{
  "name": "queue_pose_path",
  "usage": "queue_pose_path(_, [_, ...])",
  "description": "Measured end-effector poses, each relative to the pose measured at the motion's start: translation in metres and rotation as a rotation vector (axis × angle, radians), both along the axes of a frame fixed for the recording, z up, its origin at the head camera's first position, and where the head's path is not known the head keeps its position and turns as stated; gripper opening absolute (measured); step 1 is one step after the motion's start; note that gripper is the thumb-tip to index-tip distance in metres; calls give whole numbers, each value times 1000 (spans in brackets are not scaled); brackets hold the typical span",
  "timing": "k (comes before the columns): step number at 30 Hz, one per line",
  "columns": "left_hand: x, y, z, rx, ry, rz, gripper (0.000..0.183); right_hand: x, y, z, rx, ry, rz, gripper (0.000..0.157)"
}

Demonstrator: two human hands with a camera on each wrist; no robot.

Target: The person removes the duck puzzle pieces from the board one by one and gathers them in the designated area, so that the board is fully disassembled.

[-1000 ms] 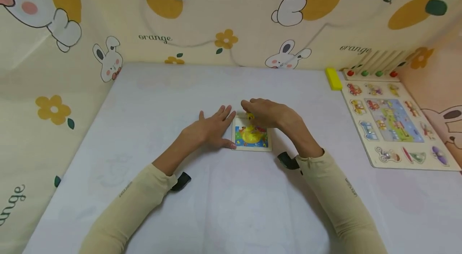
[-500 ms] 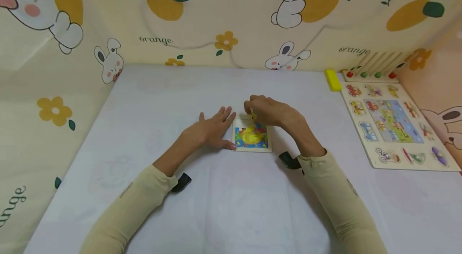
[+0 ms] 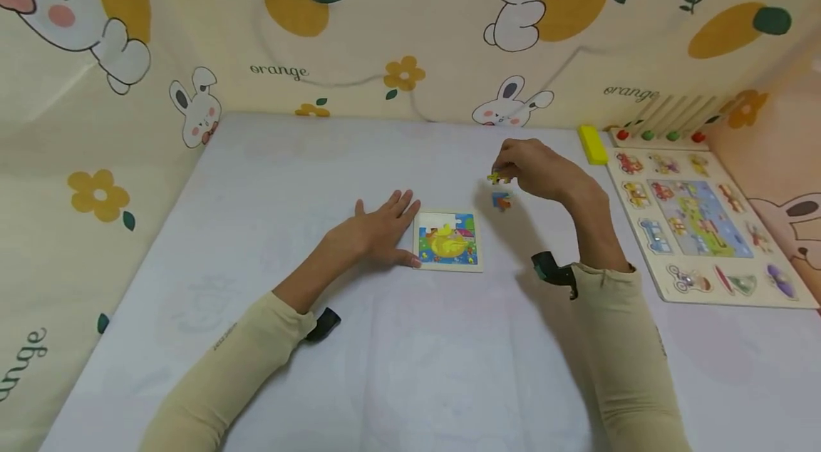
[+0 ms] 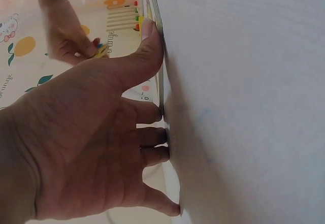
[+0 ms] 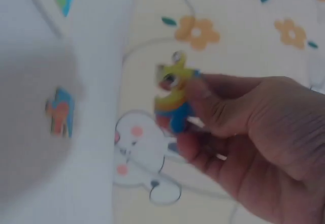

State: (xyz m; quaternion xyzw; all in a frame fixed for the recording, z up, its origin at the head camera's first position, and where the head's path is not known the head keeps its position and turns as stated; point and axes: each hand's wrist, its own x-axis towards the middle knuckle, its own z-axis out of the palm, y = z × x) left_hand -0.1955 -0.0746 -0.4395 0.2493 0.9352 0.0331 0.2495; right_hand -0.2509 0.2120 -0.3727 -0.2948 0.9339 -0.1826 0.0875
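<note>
A small square jigsaw puzzle tray (image 3: pixel 449 269) with a yellow duck picture lies mid-table; a pale bare patch shows in its upper part. My left hand (image 3: pixel 368 229) rests at its left side with spread fingers, thumb and fingertips touching the edge. Up and to the right, my right hand (image 3: pixel 545 170) pinches a yellow-and-blue jigsaw piece (image 5: pixel 175 99) with an eye printed on it, held above the table between thumb and fingers. Below that hand a blue-and-orange jigsaw piece (image 3: pixel 502 201) lies loose on the white table, also visible in the right wrist view.
A large wooden picture puzzle board (image 3: pixel 651 274) lies on the right. Behind it stand a rack of rods with red and green beads (image 3: pixel 661 135) and a yellow block (image 3: pixel 592 144). A printed cloth (image 3: pixel 359 31) hangs at the back.
My right hand has moved from above the tray up and to the right, carrying the yellow-and-blue jigsaw piece. The loose piece now shows. My left hand has stayed put.
</note>
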Motion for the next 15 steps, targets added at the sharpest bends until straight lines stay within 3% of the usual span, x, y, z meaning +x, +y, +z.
queue_pose_path(4, [0,-1,3,-6,4,-1,109,-6,15,-2,84,-86,-71,12])
queue_pose_path(8, [0,-1,2,-2,-9,0,109,-13,26,-14,112,-123,-140,5])
queue_pose_path(15, [0,0,-1,0,-5,-6,109,-20,37,-33,235,-178,-149,14])
